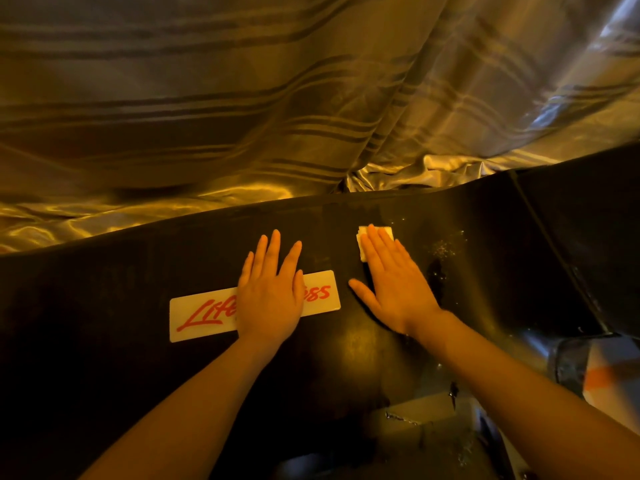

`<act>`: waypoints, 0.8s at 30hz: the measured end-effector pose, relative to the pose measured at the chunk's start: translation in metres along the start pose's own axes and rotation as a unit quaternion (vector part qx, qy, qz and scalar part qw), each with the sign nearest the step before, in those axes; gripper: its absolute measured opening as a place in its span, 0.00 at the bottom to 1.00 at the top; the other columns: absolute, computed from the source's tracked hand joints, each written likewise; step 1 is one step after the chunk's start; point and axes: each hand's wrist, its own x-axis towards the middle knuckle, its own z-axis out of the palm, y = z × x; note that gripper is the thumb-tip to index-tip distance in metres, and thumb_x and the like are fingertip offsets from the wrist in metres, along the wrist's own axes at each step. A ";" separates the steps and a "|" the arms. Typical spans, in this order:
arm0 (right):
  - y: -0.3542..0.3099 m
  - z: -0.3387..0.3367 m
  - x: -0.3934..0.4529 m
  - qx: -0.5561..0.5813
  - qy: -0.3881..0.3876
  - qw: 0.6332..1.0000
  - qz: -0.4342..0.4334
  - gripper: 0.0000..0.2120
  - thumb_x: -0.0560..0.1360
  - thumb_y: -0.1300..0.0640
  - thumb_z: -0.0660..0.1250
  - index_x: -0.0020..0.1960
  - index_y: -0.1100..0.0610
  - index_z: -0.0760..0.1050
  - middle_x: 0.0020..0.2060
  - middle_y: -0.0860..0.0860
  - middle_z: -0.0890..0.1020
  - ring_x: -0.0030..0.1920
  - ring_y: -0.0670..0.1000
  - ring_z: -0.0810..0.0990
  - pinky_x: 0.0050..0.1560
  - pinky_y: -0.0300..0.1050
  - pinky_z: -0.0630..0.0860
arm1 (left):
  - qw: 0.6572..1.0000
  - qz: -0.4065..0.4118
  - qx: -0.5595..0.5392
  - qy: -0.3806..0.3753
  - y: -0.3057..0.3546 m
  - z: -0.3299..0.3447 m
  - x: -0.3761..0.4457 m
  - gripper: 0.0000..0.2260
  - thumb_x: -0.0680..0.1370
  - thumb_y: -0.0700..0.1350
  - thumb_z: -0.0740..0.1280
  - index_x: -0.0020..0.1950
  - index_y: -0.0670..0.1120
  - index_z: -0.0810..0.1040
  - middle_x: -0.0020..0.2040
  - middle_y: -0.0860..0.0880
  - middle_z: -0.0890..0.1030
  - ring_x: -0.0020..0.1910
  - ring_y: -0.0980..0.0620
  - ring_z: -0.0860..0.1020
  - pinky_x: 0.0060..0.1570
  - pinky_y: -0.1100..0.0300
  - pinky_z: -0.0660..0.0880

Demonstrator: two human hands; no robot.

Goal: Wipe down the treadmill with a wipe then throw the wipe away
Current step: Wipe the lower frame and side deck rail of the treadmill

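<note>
The treadmill's black front cover fills the lower half of the head view. A white label with red script is stuck on it. My left hand lies flat on the cover with straight fingers, over the middle of the label. My right hand presses flat on a folded white wipe, whose edge shows past my fingertips and on their left side. Most of the wipe is hidden under my fingers.
Shiny striped curtain fabric hangs just behind the cover and bunches against its far edge. White specks and a wet smear lie right of the wipe. A black side panel rises at the right, with grey frame parts below.
</note>
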 end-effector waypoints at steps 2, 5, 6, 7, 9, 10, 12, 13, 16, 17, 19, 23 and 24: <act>0.004 -0.001 0.022 -0.004 0.015 1.000 0.024 0.41 0.76 0.31 0.39 0.81 0.55 0.39 0.80 0.53 0.43 0.80 0.52 0.39 0.78 0.48 0.39 | 1.000 -0.001 0.000 0.002 0.000 0.000 -0.001 0.24 0.82 0.54 0.51 0.79 0.53 0.59 0.81 0.45 0.56 0.80 0.45 0.51 0.76 0.49 0.49; 0.004 -0.003 0.041 -0.005 0.027 0.998 0.052 0.42 0.76 0.32 0.39 0.81 0.57 0.41 0.81 0.55 0.45 0.80 0.53 0.41 0.76 0.47 0.38 | 1.000 -0.003 -0.002 0.001 0.000 0.000 -0.001 0.24 0.83 0.54 0.52 0.79 0.53 0.59 0.81 0.45 0.56 0.80 0.45 0.51 0.76 0.49 0.49; 0.003 -0.003 0.041 -0.002 0.026 0.998 0.053 0.41 0.76 0.32 0.39 0.81 0.57 0.41 0.81 0.55 0.45 0.80 0.53 0.41 0.76 0.47 0.38 | 1.000 -0.003 -0.002 0.001 0.000 0.000 0.000 0.24 0.83 0.54 0.53 0.79 0.53 0.59 0.81 0.45 0.55 0.80 0.45 0.51 0.76 0.49 0.49; 0.003 -0.004 0.037 0.002 0.023 0.998 0.053 0.41 0.77 0.32 0.40 0.81 0.56 0.40 0.81 0.55 0.44 0.80 0.53 0.40 0.76 0.47 0.38 | 1.000 -0.003 -0.002 0.001 0.000 0.001 0.000 0.24 0.83 0.53 0.53 0.79 0.53 0.59 0.81 0.45 0.55 0.80 0.45 0.51 0.76 0.49 0.49; 0.002 0.000 0.020 0.005 0.024 0.998 0.049 0.41 0.76 0.31 0.39 0.80 0.55 0.37 0.80 0.54 0.42 0.79 0.52 0.39 0.76 0.46 0.37 | 1.000 -0.003 -0.001 0.002 -0.001 0.001 0.000 0.24 0.83 0.54 0.53 0.79 0.53 0.59 0.81 0.45 0.56 0.80 0.45 0.51 0.76 0.49 0.49; 0.001 0.001 0.009 0.004 0.025 0.999 0.046 0.41 0.76 0.31 0.38 0.79 0.55 0.35 0.80 0.54 0.41 0.79 0.52 0.37 0.76 0.46 0.36 | 1.000 -0.002 -0.001 0.002 -0.001 0.001 0.000 0.24 0.83 0.54 0.52 0.79 0.53 0.59 0.81 0.45 0.56 0.80 0.45 0.52 0.76 0.49 0.49; -0.003 0.007 -0.014 0.003 0.018 0.999 0.043 0.41 0.76 0.30 0.37 0.78 0.54 0.33 0.80 0.53 0.39 0.79 0.52 0.35 0.75 0.45 0.34 | 1.000 -0.002 -0.003 0.004 -0.001 0.002 0.000 0.25 0.82 0.54 0.51 0.79 0.53 0.59 0.81 0.44 0.56 0.80 0.45 0.52 0.76 0.49 0.49; -0.005 0.010 -0.021 0.004 0.014 0.999 0.044 0.41 0.76 0.29 0.38 0.78 0.54 0.33 0.79 0.53 0.39 0.79 0.52 0.35 0.74 0.45 0.33 | 1.000 -0.001 -0.004 0.006 -0.002 0.002 0.000 0.25 0.82 0.55 0.50 0.79 0.52 0.60 0.80 0.44 0.57 0.80 0.44 0.53 0.76 0.49 0.50; -0.002 0.012 -0.018 0.000 0.020 0.999 0.043 0.41 0.76 0.29 0.39 0.79 0.54 0.35 0.80 0.53 0.41 0.79 0.52 0.36 0.74 0.46 0.34 | 1.000 0.001 -0.005 0.011 -0.002 0.003 0.000 0.25 0.81 0.55 0.50 0.78 0.52 0.61 0.80 0.44 0.58 0.80 0.44 0.54 0.76 0.47 0.52; 0.001 0.009 -0.009 -0.002 0.022 0.999 0.044 0.41 0.76 0.29 0.39 0.78 0.54 0.35 0.80 0.54 0.41 0.79 0.52 0.36 0.75 0.46 0.35 | 1.000 0.001 -0.005 0.011 -0.002 0.003 0.000 0.25 0.81 0.54 0.50 0.78 0.52 0.61 0.80 0.43 0.58 0.80 0.44 0.54 0.76 0.47 0.52; 0.005 0.002 0.014 0.006 0.029 0.998 0.053 0.42 0.76 0.29 0.40 0.79 0.55 0.36 0.80 0.54 0.42 0.79 0.52 0.37 0.76 0.47 0.36 | 1.000 0.000 -0.002 0.009 -0.002 0.003 0.000 0.25 0.82 0.54 0.50 0.79 0.52 0.61 0.80 0.44 0.58 0.80 0.44 0.53 0.76 0.47 0.52; 0.006 -0.016 0.054 0.021 0.009 0.997 0.076 0.41 0.79 0.32 0.46 0.81 0.57 0.40 0.80 0.55 0.43 0.80 0.54 0.40 0.77 0.50 0.39 | 1.000 -0.003 0.006 0.010 -0.001 0.004 0.000 0.24 0.82 0.54 0.52 0.78 0.52 0.62 0.80 0.44 0.58 0.80 0.44 0.54 0.75 0.49 0.51; 0.004 -0.018 0.058 0.022 0.004 0.997 0.076 0.41 0.79 0.32 0.46 0.81 0.57 0.40 0.80 0.56 0.43 0.80 0.54 0.40 0.78 0.51 0.40 | 1.000 -0.004 0.006 0.011 -0.001 0.003 0.000 0.24 0.82 0.54 0.52 0.78 0.52 0.62 0.80 0.44 0.59 0.80 0.44 0.54 0.75 0.49 0.51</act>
